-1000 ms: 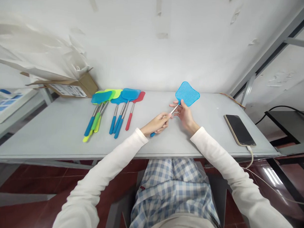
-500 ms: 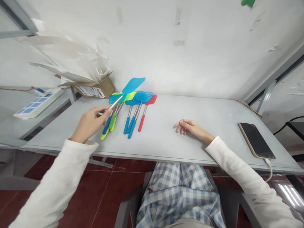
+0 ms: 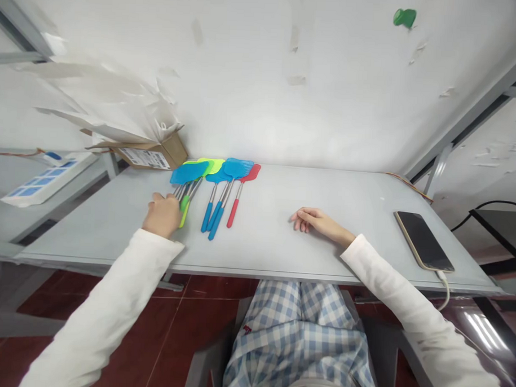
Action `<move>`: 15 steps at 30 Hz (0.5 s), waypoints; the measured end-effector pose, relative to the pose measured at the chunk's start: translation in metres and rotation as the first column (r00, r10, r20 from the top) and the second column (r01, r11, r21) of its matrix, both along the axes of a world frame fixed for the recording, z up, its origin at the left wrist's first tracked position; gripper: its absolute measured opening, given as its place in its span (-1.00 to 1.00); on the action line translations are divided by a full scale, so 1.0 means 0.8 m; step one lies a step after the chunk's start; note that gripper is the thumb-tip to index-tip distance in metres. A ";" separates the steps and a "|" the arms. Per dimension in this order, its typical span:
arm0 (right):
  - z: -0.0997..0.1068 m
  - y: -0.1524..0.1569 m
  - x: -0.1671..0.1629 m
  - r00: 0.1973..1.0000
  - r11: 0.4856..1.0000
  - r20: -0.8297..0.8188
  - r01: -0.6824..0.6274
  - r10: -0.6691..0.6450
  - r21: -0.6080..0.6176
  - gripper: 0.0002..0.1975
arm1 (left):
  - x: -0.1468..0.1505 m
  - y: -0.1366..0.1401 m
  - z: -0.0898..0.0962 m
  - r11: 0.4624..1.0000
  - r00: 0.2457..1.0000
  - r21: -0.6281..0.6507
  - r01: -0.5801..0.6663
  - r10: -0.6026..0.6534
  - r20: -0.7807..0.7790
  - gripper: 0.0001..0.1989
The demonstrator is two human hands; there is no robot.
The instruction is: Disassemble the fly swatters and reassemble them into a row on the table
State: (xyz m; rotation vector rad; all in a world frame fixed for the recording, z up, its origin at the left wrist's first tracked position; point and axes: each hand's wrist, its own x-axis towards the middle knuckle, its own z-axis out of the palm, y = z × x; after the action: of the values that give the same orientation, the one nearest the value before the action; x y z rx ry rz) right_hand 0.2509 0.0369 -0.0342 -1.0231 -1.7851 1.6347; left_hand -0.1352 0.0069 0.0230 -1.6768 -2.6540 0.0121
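My left hand (image 3: 162, 215) is on the handle end of a blue fly swatter (image 3: 189, 172), its fingers bent round the handle and mostly hidden. That swatter lies on top of a left-hand bunch, beside a green fly swatter (image 3: 184, 203). Just right of the bunch, several swatters lie with heads overlapping toward the wall, among them a blue fly swatter (image 3: 237, 168) with a ribbed head and a red fly swatter (image 3: 232, 213). My right hand (image 3: 310, 221) rests on the table, fingers loosely curled and a little apart, holding nothing.
The grey table (image 3: 273, 250) runs along a white wall. An opened cardboard box (image 3: 175, 148) stands at its back left, with a white power strip (image 3: 42, 180) farther left. To the right lies a phone (image 3: 423, 241) with a white cable plugged in.
My left hand has lowered the blue fly swatter from above the bunch down onto it. My right hand stays in place; the view has shifted slightly.
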 end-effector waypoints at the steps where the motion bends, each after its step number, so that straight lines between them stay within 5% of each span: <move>1: 0.000 0.000 0.001 1.000 1.000 -0.003 -0.002 0.002 -0.002 -0.57 | 0.005 -0.002 0.003 1.000 1.000 -0.020 -0.007 0.007 -0.017 -0.54; 5: -0.001 0.003 0.004 1.000 1.000 -0.026 -0.001 0.001 -0.018 -0.58 | 0.023 -0.016 0.005 0.996 0.994 0.076 0.035 -0.026 -0.106 -0.46; 8: -0.004 0.006 0.005 0.998 0.999 -0.058 0.003 -0.005 -0.033 -0.60 | 0.045 -0.022 -0.009 0.960 0.967 0.183 0.214 -0.181 -0.180 -0.46; 11: -0.007 0.009 0.005 0.997 0.999 -0.081 -0.001 -0.003 -0.044 -0.63 | 0.076 -0.017 -0.027 0.927 0.944 0.192 0.322 -0.300 -0.135 -0.51; 15: -0.011 0.012 0.005 0.993 0.998 -0.113 0.016 -0.023 -0.067 -0.66 | 0.091 -0.013 -0.030 0.912 0.953 0.282 0.297 -0.299 -0.035 -0.55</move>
State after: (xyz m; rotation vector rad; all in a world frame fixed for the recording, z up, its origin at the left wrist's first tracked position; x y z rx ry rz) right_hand 0.2546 0.0468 -0.0432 -0.9526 -1.6526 1.7146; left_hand -0.0628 -0.0033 -0.0010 -1.9535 -2.2377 -0.3601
